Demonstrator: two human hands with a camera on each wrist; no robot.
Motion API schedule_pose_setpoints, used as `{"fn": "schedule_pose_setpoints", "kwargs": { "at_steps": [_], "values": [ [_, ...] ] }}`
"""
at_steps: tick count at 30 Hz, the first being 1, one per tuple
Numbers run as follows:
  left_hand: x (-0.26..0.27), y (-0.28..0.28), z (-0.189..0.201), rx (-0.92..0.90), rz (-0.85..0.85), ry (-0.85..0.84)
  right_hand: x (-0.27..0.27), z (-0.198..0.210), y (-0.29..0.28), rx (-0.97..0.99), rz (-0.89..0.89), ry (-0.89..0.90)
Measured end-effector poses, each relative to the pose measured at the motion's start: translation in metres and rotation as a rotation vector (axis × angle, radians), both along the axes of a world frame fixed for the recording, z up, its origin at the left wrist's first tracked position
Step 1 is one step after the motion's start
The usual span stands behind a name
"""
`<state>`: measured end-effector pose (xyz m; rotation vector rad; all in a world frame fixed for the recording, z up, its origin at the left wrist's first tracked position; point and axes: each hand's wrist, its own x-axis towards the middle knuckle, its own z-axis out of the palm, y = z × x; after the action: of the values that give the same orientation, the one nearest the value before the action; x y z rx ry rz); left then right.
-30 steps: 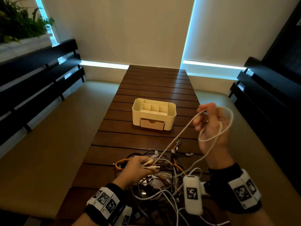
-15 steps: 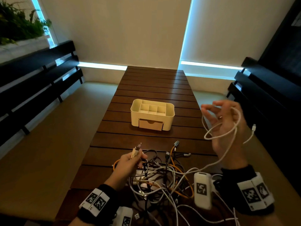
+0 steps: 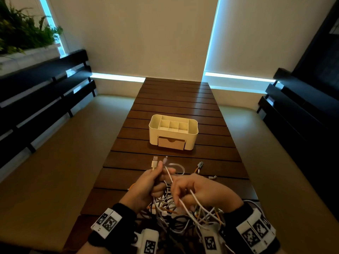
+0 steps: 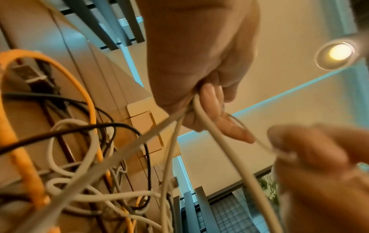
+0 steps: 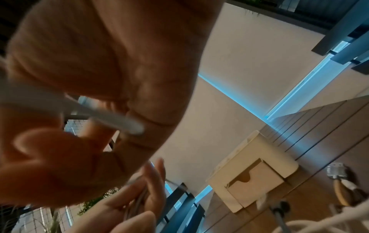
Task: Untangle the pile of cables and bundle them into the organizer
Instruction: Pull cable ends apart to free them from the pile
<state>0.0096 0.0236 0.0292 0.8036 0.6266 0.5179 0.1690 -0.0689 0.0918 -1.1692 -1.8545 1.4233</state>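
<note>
A cream organizer (image 3: 173, 132) with several open compartments and a small drawer stands mid-table. A tangled pile of cables (image 3: 183, 215), white, orange and black, lies at the near edge under both hands. My left hand (image 3: 159, 173) grips a white cable (image 3: 177, 165) just below its two plugs (image 3: 154, 163), which stick up side by side. In the left wrist view its fingers (image 4: 211, 100) curl round several white strands (image 4: 209, 134). My right hand (image 3: 178, 197) is close beside it and pinches a strand of the same white cable (image 5: 111, 119).
The dark slatted wooden table (image 3: 176, 99) runs away from me, with padded benches (image 3: 55, 153) on both sides. A thick orange cable (image 4: 22, 165) loops through the pile. Loose plugs (image 3: 200, 165) lie right of the hands.
My right hand has come down and left from its raised place at the right, bringing the white cable's loop to the left hand. The left hand has lifted and now holds both plugs.
</note>
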Motion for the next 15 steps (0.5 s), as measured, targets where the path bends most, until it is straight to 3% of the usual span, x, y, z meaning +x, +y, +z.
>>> {"fn": "schedule_pose_setpoints", "kwargs": {
  "at_steps": [5,15],
  "values": [
    [0.002,0.004,0.0,-0.017,0.143,-0.079,0.012,-0.014,-0.007,-0.2,0.199,-0.212],
    [0.005,0.006,0.003,0.102,0.229,-0.035,0.021,-0.032,-0.029,-0.444,0.13,-0.074]
  ]
}}
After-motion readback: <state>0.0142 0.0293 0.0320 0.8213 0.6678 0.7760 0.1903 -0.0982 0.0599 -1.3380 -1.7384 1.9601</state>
